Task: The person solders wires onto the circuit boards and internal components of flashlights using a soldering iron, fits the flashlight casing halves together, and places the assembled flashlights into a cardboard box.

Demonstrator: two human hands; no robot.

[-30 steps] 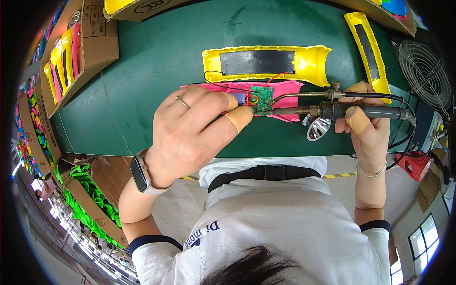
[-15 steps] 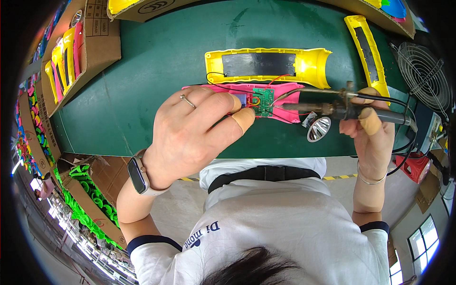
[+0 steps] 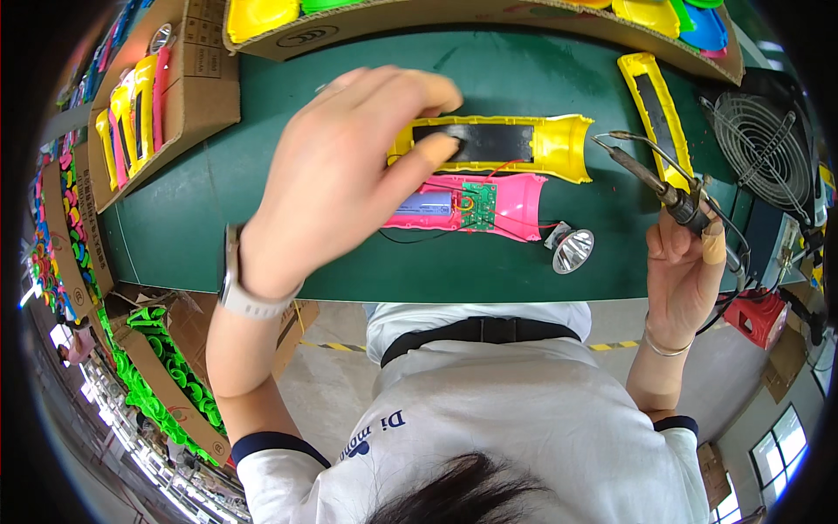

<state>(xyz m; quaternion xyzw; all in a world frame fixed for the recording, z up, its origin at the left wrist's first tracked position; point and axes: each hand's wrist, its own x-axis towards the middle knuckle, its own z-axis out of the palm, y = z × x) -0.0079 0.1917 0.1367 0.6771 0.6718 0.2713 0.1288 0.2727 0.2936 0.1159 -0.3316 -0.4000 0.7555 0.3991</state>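
My left hand reaches over the left end of a yellow plastic casing half with a black panel, thumb and fingers apart. Motion blurs it slightly, and no object shows between the fingers. Nearer me lies a pink casing half, its left end hidden by the hand. Inside it sit a blue cylindrical battery and a green circuit board. Wires lead from the board to a round silver reflector on the table. Over at the right, my right hand grips a soldering iron, tip raised toward the far left.
A second yellow casing half lies under the iron's tip side at the right. Beyond it stands a fan with a wire guard. Cardboard boxes of coloured casings line the far edge and left side. A red device sits lower right.
My left hand has let go of the pink casing's parts and moved up and away, its fingers opening. My right hand has drawn the soldering iron back from the circuit board, tilting its tip upward.
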